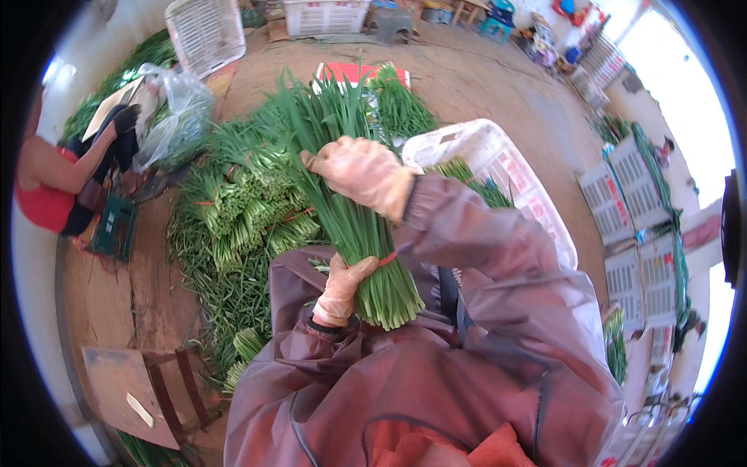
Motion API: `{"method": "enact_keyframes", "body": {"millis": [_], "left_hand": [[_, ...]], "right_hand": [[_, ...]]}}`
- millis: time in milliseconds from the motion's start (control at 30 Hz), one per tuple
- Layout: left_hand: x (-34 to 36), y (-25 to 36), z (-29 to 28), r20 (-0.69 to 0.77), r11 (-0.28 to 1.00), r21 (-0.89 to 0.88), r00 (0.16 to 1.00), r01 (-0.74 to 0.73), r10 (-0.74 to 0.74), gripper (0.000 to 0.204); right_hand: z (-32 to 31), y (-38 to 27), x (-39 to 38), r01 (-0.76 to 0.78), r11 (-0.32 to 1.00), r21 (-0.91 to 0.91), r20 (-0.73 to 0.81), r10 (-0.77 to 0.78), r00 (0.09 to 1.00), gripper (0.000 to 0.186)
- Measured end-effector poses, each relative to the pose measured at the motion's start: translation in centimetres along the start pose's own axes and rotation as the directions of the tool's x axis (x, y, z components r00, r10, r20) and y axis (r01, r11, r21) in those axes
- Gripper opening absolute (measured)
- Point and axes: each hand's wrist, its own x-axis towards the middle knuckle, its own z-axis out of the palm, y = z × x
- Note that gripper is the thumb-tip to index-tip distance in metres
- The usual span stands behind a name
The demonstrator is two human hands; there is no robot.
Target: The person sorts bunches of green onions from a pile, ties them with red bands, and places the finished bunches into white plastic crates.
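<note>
An upright, slightly leaning bunch of long green leafy stalks [362,249] is over my lap, with a red band near its lower part. My left hand [342,288], in a pale glove, grips it at the band. My right hand [362,171], gloved too, is closed on the upper leaves. Behind and left of it lie heaps of banded bunches [249,194] and loose greens [218,296]. A white plastic basket [525,179] with more bunches stands to the right, partly hidden by my sleeve.
A person in red [54,187] sits at left beside a green crate [117,233] and a plastic bag [179,109]. A wooden board [109,373] is at lower left. Stacked white crates [638,257] line the right; more crates [319,15] and a stool [389,23] stand at the back.
</note>
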Motion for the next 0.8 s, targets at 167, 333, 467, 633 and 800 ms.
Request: {"method": "enact_keyframes", "body": {"millis": [167, 333, 467, 633, 800], "left_hand": [[-0.8, 0.0, -0.2, 0.062, 0.998, -0.001, 0.996, 0.060, -0.060, 0.043], [-1.7, 1.8, -0.4, 0.214, 0.824, -0.488, 0.955, 0.288, -0.207, 0.081], [0.0, 3.1, -0.9, 0.155, 0.733, -0.649, 0.979, 0.205, -0.136, 0.078], [-1.1, 1.7, -0.7, 0.106, 0.554, -0.810, 0.977, 0.192, -0.184, 0.068], [-3.9, 2.3, -2.6, 0.344, 0.876, 0.414, 0.934, -0.248, 0.102, 0.062]], "right_hand": [[1.1, 8.1, 4.4, -0.381, 0.887, 0.261, -0.290, 0.449, 0.845, 0.019], [-1.2, 14.2, 0.7, -0.449, 0.848, 0.283, -0.282, 0.521, 0.806, 0.038], [-0.1, 8.6, -6.7, 0.000, 0.999, 0.039, -0.080, 0.003, 0.997, 0.097], [3.4, 1.7, -6.7, 0.367, 0.859, 0.357, -0.111, -0.351, 0.930, 0.104], [4.2, 1.6, -5.9, 0.371, 0.522, 0.768, -0.212, -0.340, 0.916, 0.069]]}}
